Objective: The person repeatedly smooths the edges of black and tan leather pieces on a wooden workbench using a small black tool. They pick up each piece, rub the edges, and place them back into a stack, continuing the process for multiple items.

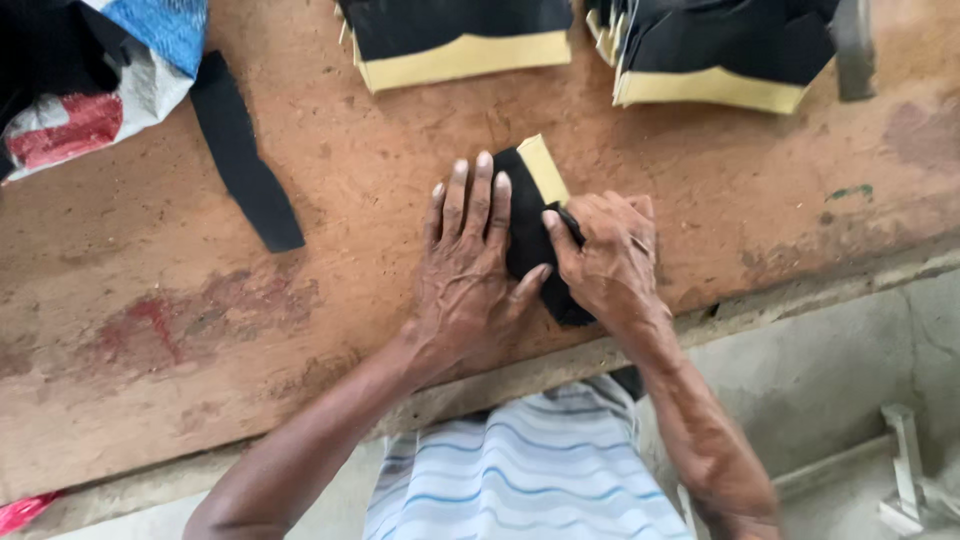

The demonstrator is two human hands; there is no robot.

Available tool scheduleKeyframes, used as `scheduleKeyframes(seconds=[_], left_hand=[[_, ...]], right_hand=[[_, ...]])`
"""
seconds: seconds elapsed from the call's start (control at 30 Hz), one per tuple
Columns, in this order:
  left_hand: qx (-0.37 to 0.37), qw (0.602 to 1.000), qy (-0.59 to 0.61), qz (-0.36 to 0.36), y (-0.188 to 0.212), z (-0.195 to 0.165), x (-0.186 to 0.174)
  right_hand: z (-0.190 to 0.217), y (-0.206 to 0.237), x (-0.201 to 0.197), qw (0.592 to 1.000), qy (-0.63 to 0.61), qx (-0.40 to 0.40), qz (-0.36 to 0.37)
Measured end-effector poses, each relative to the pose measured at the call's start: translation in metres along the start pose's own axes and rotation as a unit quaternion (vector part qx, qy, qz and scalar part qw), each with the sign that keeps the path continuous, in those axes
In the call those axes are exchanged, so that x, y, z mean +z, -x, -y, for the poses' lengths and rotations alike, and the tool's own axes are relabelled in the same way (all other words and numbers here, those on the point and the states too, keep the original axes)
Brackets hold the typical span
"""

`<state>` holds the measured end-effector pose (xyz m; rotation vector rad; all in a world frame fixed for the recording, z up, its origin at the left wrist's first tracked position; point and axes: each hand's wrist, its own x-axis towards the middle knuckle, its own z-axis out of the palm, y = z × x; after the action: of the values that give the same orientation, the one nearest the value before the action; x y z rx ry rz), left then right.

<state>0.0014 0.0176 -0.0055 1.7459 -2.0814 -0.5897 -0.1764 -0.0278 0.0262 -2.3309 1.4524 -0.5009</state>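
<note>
lying lengthwise away, black piece [527,235] under both hands [540,265].

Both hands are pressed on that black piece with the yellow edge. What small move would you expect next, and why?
Probably a short smoothing stroke of the right hand along the black piece toward its yellow edge. The left hand lies flat and pins it to the wooden table, while the right fingertips press on the middle; part of the piece is hidden under the hands.
</note>
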Motion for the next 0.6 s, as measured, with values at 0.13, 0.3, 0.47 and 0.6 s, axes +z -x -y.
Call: scheduleKeyframes(seconds=[0.13, 0.3, 0.47, 0.6], left_hand=[[-0.005, 1.0, 0.006, 0.005, 0.001, -0.003, -0.004], [0.005, 1.0, 0.005, 0.015, 0.003, -0.005, -0.009], [-0.008, 1.0, 0.008, 0.016, 0.001, -0.005, -0.013], [0.003, 1.0, 0.022, 0.01, 0.0, -0.005, -0.012]], right_hand=[[-0.006, 0.015, -0.003, 0.999, -0.032, 0.008, 0.016], [-0.022, 0.019, 0.007, 1.0, 0.001, -0.024, 0.006], [-0.03, 0.012, 0.01, 0.999, -0.017, -0.025, 0.028], [-0.019, 0.019, -0.005, 0.999, 0.009, -0.017, 0.036]])
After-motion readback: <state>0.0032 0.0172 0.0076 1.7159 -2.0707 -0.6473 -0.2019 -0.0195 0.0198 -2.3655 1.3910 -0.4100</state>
